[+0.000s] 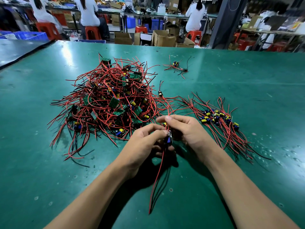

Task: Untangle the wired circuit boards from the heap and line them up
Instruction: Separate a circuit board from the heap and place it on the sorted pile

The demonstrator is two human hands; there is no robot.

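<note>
Both hands hold one circuit board [169,138] above the green table [247,76], the left hand [145,142] pinching it and the right hand [184,129] pinching its red wire [167,120], probably to free it from the heap [109,100] for the row [217,118].

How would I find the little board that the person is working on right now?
On the green table, look between the big red-wire heap and the tidy row. There the left hand and right hand hold one board. It alone is lifted up, with its wires trailing toward the viewer.
</note>
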